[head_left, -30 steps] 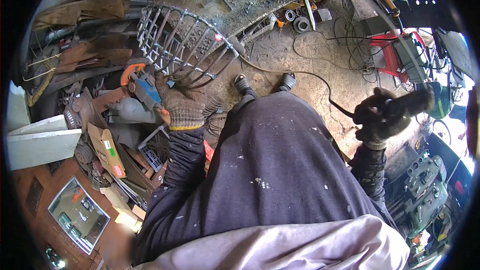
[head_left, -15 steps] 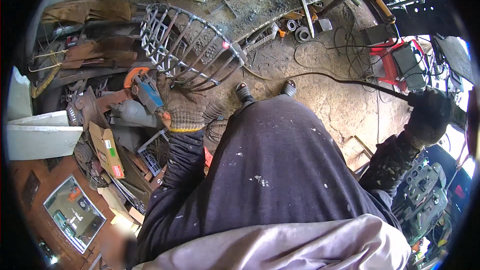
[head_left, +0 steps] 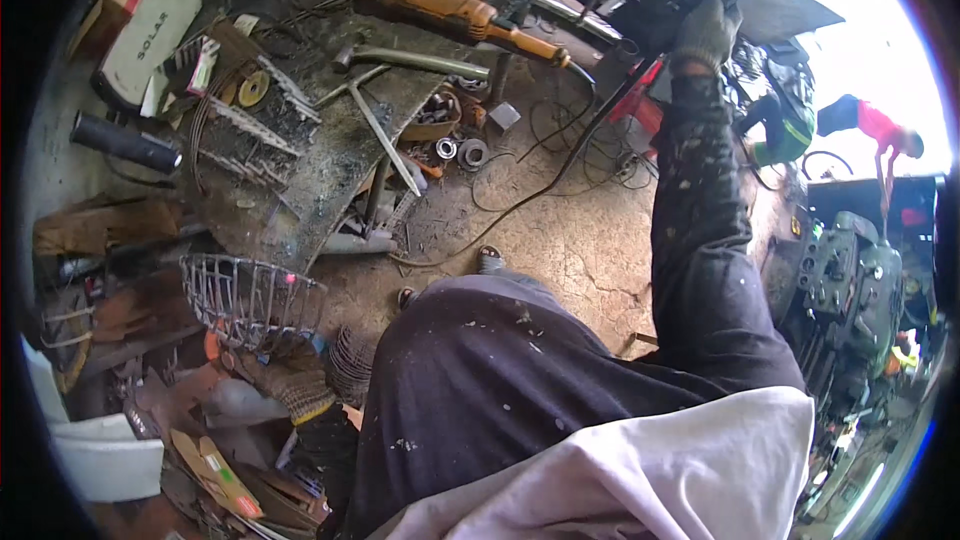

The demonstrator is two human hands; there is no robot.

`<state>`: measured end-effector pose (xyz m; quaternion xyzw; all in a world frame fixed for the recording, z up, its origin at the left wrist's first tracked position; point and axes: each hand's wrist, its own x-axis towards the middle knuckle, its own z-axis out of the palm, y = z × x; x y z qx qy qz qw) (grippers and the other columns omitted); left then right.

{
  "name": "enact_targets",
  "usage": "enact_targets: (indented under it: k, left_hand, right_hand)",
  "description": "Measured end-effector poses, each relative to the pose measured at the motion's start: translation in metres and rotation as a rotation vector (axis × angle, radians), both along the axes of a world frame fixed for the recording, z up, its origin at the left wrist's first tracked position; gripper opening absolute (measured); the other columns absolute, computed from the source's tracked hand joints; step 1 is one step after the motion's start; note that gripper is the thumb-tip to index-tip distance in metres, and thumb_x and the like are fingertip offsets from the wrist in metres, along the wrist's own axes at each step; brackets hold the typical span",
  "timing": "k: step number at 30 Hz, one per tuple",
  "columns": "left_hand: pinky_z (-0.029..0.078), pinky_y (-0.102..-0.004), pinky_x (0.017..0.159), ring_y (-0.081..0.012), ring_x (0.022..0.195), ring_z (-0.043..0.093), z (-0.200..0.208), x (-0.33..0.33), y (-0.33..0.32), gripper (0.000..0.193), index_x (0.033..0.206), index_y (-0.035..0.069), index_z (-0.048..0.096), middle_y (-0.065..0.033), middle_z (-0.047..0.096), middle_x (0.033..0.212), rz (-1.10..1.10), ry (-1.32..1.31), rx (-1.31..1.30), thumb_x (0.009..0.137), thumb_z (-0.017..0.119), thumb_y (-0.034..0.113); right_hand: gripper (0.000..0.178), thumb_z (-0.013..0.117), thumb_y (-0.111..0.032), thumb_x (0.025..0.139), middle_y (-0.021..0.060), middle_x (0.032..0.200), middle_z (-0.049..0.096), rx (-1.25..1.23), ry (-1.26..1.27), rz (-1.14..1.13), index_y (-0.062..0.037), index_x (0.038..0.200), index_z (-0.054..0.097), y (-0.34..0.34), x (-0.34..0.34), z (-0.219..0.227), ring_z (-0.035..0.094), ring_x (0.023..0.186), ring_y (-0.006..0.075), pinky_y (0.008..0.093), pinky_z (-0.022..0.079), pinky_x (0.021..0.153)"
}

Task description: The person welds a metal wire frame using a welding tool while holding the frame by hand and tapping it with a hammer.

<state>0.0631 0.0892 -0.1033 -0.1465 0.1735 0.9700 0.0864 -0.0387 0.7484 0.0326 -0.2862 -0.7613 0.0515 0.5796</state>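
Note:
My left hand, in a knitted glove with a yellow cuff, is low at the left against the lower side of a cage of welded metal bars. Its fingers are hidden among the bars and clutter. One bar of the cage bears a small glowing pink-red spot. Bits of blue and orange from a power tool show beside this hand. My right arm stretches far forward. At its end my gloved right hand is closed at a dark metal fixture; what it grips cannot be made out. A black cable runs up toward that fixture.
A cluttered workbench holds an orange angle grinder, a hammer and metal strips. Coiled wires lie on the floor. A green machine stands at the right. Two other people, one in red, are beyond it.
My right hand has swung from the right side up to the dark fixture at the far right. The view has turned rightward, so the cage and my left hand appear lower and further left.

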Motion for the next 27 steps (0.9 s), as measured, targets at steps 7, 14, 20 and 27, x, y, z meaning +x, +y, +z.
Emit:
enact_targets:
  k: [7, 14, 20, 27]
  left_hand:
    - [0.052, -0.0409, 0.082, -0.0223, 0.091, 0.064, 0.022, 0.009, 0.032, 0.036, 0.110, 0.009, 0.063, -0.0072, 0.067, 0.101, 0.243, 0.010, 0.012, 0.088, 0.064, 0.038]
    - [0.053, -0.0419, 0.083, -0.0252, 0.097, 0.065, 0.025, 0.041, 0.043, 0.036, 0.115, 0.007, 0.062, -0.0115, 0.067, 0.109, 0.265, 0.058, -0.063, 0.092, 0.060, 0.034]
    - [0.054, -0.0481, 0.085, -0.0295, 0.102, 0.064, 0.044, 0.039, 0.073, 0.044, 0.120, 0.004, 0.057, -0.0146, 0.064, 0.117, 0.339, 0.043, -0.138, 0.093, 0.057, 0.038]
    - [0.044, -0.0306, 0.045, -0.0180, 0.049, 0.053, 0.068, -0.001, 0.104, 0.039, 0.077, 0.012, 0.063, -0.0032, 0.061, 0.066, 0.418, -0.312, -0.380, 0.087, 0.061, 0.050]
  right_hand:
    - [0.032, 0.070, -0.019, 0.080, 0.0121, 0.094, 0.068, -0.129, -0.561, 0.039, -0.0051, 0.108, 0.062, 0.051, -0.095, -0.059, 0.066, 0.085, 0.0238, 0.0366, 0.053, 0.074]
    - [0.030, 0.072, -0.017, 0.080, 0.0122, 0.094, 0.068, -0.194, -0.611, 0.170, -0.0030, 0.105, 0.063, 0.031, -0.117, -0.082, 0.066, 0.084, 0.0222, 0.0346, 0.054, 0.072]
    - [0.029, 0.073, -0.015, 0.079, 0.0123, 0.094, 0.069, -0.239, -0.574, 0.266, -0.0013, 0.103, 0.063, 0.023, -0.109, -0.094, 0.067, 0.083, 0.0209, 0.0328, 0.054, 0.071]
    - [0.028, 0.074, -0.014, 0.079, 0.0124, 0.094, 0.069, -0.242, -0.459, 0.312, 0.0007, 0.100, 0.063, 0.027, -0.074, -0.069, 0.067, 0.082, 0.0193, 0.0308, 0.054, 0.069]
